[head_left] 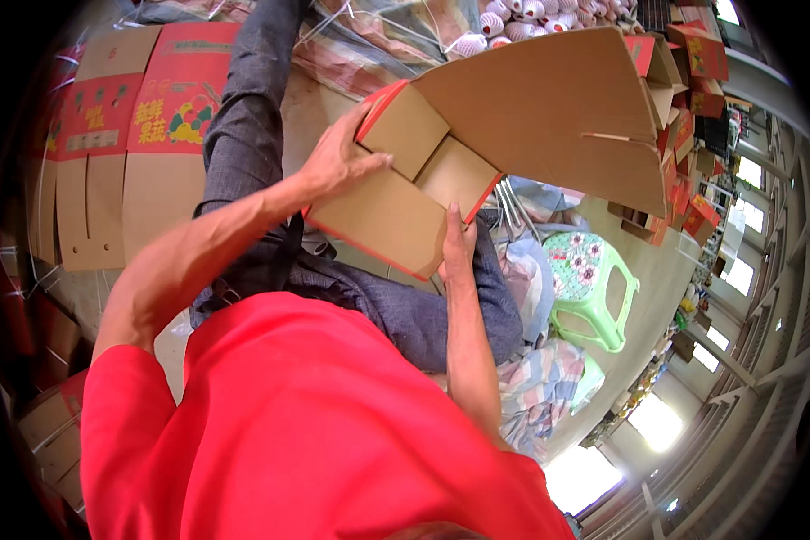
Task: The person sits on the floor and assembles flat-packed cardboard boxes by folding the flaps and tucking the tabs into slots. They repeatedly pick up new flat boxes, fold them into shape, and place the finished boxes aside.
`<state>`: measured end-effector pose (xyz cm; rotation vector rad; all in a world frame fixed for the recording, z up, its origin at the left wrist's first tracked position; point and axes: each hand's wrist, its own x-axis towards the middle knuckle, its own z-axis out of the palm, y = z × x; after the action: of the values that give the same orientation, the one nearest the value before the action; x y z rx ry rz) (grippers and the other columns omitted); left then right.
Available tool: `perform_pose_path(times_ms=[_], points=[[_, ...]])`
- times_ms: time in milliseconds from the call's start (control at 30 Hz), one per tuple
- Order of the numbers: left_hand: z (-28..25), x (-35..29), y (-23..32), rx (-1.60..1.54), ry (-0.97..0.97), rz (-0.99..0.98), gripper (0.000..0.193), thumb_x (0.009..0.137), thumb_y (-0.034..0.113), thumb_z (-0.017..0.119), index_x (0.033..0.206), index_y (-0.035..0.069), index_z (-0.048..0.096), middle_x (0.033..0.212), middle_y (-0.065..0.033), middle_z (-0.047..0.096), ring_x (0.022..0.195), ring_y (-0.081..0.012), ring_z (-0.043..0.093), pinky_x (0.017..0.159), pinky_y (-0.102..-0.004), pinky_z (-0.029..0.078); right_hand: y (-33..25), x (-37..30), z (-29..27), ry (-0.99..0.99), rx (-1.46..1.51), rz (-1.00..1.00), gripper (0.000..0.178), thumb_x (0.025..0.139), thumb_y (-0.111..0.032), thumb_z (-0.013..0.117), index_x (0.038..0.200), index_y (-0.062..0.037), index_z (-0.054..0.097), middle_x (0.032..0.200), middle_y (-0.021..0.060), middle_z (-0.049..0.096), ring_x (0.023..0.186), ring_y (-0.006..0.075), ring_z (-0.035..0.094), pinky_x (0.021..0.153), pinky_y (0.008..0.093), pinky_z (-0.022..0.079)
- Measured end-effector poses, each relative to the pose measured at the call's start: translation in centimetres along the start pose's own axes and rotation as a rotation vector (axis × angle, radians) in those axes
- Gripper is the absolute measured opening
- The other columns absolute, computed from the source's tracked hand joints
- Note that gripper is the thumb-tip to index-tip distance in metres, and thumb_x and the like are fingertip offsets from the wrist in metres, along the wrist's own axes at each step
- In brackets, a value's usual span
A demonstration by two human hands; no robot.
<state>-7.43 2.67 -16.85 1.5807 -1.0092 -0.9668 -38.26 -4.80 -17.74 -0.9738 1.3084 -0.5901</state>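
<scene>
A cardboard box [531, 108], brown inside with red edges, is held tilted over my lap. One large flap or side panel spreads out to the upper right, with a slit near its far edge. Smaller flaps are folded across the opening beside my hands. My left hand [340, 160] grips the box's left edge, its thumb on the inner flap and its fingers toward the outside. With its thumb on the near flap, my right hand [457, 243] holds the near right corner; its other fingers are mostly hidden behind the cardboard.
Flattened red and brown cartons [178, 135] lie at the left. A green stool [589, 283] with a flowered top stands at the right, beside striped cloth [535, 382]. Fruit in foam nets [531, 18] is piled at the far side. Red boxes [697, 54] are stacked at the far right.
</scene>
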Motion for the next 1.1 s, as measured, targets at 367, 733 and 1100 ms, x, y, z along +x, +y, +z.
perform_pose_path(times_ms=[367,733,1100], points=[[-1.7,-3.1,0.9,0.282,0.151,0.114,0.093,0.086,0.03,0.084,0.162,0.002,0.038,0.164,-0.0218,0.042,0.154,-0.0421,0.037,0.127,-0.0519,0.03,-2.2,-3.5,3.2,0.019,-0.29,-0.254,0.061,0.108,-0.032,0.066,0.154,0.0031,0.047,0.144,0.0151,0.059,0.133,0.0233,0.055,0.114,0.0386,0.043],[-1.9,-1.2,5.6,0.823,-0.223,0.589,0.069,0.09,0.042,0.072,0.144,0.001,0.061,0.159,-0.0164,0.049,0.155,-0.038,0.036,0.132,-0.0532,0.022,-1.5,-5.3,5.2,0.15,-0.372,-0.357,0.06,0.101,-0.029,0.071,0.146,0.0052,0.051,0.135,0.0203,0.066,0.123,0.0287,0.063,0.106,0.0407,0.049],[-4.6,6.1,16.5,-0.615,-0.106,-0.111,0.077,0.111,0.06,0.046,0.155,-0.002,0.039,0.108,-0.0245,0.071,0.082,-0.028,0.076,0.078,-0.0402,0.063,-1.2,-4.5,4.3,0.152,-0.41,-0.382,0.052,0.104,-0.031,0.068,0.14,0.0036,0.055,0.13,0.017,0.067,0.12,0.0256,0.064,0.104,0.0385,0.049]])
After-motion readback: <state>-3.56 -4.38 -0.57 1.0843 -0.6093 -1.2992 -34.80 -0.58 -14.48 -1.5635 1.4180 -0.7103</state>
